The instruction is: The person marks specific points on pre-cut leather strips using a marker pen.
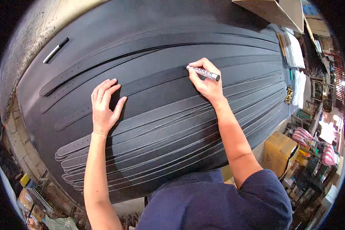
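My right hand (pixel 206 81) grips a silver marker (pixel 207 73) printed with the word MARKER. Its tip end meets the edge of a plain black leather belt strap (pixel 153 79) that runs across the dark work surface (pixel 145 61). Flat on the same strap rests my left hand (pixel 104 105), fingers apart and thumb out to the side, with nothing in it. Closer to my body lie several black belts (pixel 157 130) with pale stitching along their edges and holes at the left ends. Beyond the plain strap are more black straps (pixel 96 61) with punched holes.
A second pen, white with a black cap (pixel 56 50), lies at the far left. Brass buckles (pixel 289 94) and clear plastic bags (pixel 294 50) sit at the right edge. A cardboard box (pixel 278 153) stands below on the right. An open carton (pixel 270 13) occupies the far right.
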Demonstrator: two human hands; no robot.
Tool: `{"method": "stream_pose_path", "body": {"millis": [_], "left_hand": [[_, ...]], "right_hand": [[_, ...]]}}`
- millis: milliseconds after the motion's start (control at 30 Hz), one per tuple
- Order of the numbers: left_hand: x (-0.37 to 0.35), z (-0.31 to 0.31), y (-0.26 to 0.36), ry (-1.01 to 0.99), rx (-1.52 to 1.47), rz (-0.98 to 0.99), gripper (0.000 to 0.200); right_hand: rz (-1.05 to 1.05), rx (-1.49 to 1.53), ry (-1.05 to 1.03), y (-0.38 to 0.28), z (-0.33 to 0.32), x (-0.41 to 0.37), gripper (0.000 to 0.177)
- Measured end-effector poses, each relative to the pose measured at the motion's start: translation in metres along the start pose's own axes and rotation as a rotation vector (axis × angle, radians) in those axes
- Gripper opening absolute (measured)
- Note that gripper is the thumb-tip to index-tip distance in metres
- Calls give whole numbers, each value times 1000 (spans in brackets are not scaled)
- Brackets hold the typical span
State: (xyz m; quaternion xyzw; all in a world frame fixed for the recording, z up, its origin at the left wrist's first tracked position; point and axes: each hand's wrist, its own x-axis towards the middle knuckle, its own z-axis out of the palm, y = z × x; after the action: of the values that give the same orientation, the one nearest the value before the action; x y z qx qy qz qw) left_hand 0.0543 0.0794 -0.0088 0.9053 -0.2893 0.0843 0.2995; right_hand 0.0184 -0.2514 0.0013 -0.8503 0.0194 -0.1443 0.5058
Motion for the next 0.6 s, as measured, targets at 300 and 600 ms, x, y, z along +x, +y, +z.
{"method": "stream_pose_path", "body": {"millis": [300, 600], "left_hand": [[-1, -4, -2, 39, -5, 13, 61], [-1, 1, -1, 39, -16, 61, 43]], "right_hand": [[343, 674, 192, 33, -13, 2, 12], [285, 676, 110, 48, -23, -1, 13]]}}
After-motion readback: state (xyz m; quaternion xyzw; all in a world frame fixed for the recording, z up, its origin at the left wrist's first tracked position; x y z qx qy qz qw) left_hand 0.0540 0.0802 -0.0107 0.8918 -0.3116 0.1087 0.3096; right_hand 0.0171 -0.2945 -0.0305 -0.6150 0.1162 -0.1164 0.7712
